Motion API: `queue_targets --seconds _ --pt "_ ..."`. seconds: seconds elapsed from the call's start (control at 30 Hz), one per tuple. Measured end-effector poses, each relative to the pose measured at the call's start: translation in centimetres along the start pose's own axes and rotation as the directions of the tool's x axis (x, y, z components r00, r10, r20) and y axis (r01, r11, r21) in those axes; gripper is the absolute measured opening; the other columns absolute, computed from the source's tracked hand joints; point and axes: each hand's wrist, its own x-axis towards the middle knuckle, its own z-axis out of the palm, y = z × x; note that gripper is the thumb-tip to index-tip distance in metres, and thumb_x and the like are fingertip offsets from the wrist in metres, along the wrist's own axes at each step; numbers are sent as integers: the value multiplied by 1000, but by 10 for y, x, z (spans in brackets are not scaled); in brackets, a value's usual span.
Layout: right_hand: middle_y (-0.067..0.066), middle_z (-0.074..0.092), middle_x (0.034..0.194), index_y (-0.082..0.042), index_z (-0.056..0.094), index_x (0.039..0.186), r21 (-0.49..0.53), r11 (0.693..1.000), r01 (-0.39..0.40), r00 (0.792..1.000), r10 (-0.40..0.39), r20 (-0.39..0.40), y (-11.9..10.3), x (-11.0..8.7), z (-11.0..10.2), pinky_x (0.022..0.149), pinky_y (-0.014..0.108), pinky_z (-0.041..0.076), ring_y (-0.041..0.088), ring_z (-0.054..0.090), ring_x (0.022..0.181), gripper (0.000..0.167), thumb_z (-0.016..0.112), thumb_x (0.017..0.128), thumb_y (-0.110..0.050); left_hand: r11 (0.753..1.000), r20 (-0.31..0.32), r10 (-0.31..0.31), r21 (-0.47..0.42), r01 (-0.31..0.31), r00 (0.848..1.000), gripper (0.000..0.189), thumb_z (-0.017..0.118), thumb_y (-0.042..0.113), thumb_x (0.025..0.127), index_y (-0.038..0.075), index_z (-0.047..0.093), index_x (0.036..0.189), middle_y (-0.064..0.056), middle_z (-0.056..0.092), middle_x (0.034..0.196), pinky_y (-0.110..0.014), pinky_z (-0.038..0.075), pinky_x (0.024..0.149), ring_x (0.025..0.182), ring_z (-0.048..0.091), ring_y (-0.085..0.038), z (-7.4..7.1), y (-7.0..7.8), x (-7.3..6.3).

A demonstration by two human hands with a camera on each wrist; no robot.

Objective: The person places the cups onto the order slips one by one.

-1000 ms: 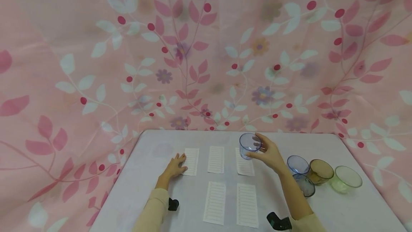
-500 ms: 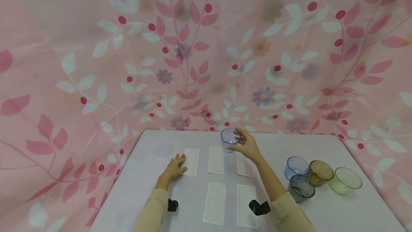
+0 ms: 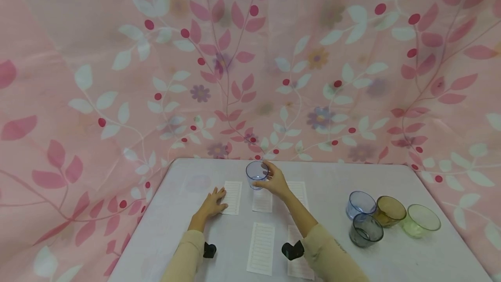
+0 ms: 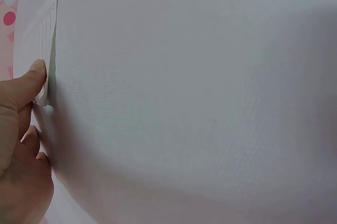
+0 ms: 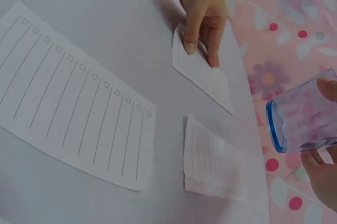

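My right hand [image 3: 277, 185] grips a clear blue glass [image 3: 256, 175] by its side, thumb toward me and fingers on the far side. The glass is upright in the head view, overlapping the top of the middle paper slip [image 3: 262, 204] in the back row. In the right wrist view, the blue rim of the glass [image 5: 303, 121] shows close by. My left hand [image 3: 211, 203] rests on the left paper slip [image 3: 233, 198], fingers spread, thumb near its lower edge. The left wrist view shows the thumb [image 4: 37, 69] lying on that ruled slip.
To the right stand a second blue glass [image 3: 361, 206], an amber glass [image 3: 391, 213], a dark grey glass [image 3: 366, 233] and a pale green glass [image 3: 421, 223]. More ruled slips lie nearer me, including one [image 3: 260, 249] between the arms. A floral curtain [image 3: 250, 55] hangs behind the table.
My right hand has carried the blue glass leftward, from over the right slip in the back row to the middle one. The left hand stays in place on its slip.
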Motion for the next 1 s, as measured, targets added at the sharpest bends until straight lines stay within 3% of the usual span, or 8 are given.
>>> queue_targets --seconds 0.17,0.4,0.6,0.8,1.0 --pt "28 45 133 8 36 137 -16 1000 -20 1000 20 -22 22 5 24 101 54 39 48 48 116 82 80 69 -3 1000 -3 -13 -6 13 1000 56 65 9 86 -9 43 134 -24 32 146 -61 10 110 136 15 -50 -1 3 -2" --pt "27 48 129 6 39 135 -67 998 -10 1000 10 -13 29 8 50 99 51 42 43 50 114 81 81 67 -6 1000 -19 3 -4 -3 1000 54 65 7 85 -10 46 132 -24 35 145 -60 11 111 136 17 -49 -1 4 -2" --pt "27 47 132 6 39 135 -97 995 -8 999 4 -36 35 9 64 99 51 42 46 47 120 80 81 68 -7 1000 -12 -10 -4 10 1000 53 66 9 85 -8 47 132 -23 35 146 -62 13 110 136 18 -50 0 2 2" --pt "27 48 130 6 38 136 -76 997 -16 998 11 -67 38 10 75 96 49 46 44 50 115 82 81 68 -6 1000 -34 14 8 -14 999 53 68 9 83 -9 50 129 -25 38 143 -63 15 108 133 21 -53 -1 2 3" --pt "27 51 127 4 41 135 -120 993 -9 997 0 -73 40 9 84 93 50 47 44 53 112 82 83 66 -9 1000 -39 27 0 -27 999 53 68 8 83 -9 49 130 -25 38 142 -65 15 107 132 21 -55 -1 1 2"
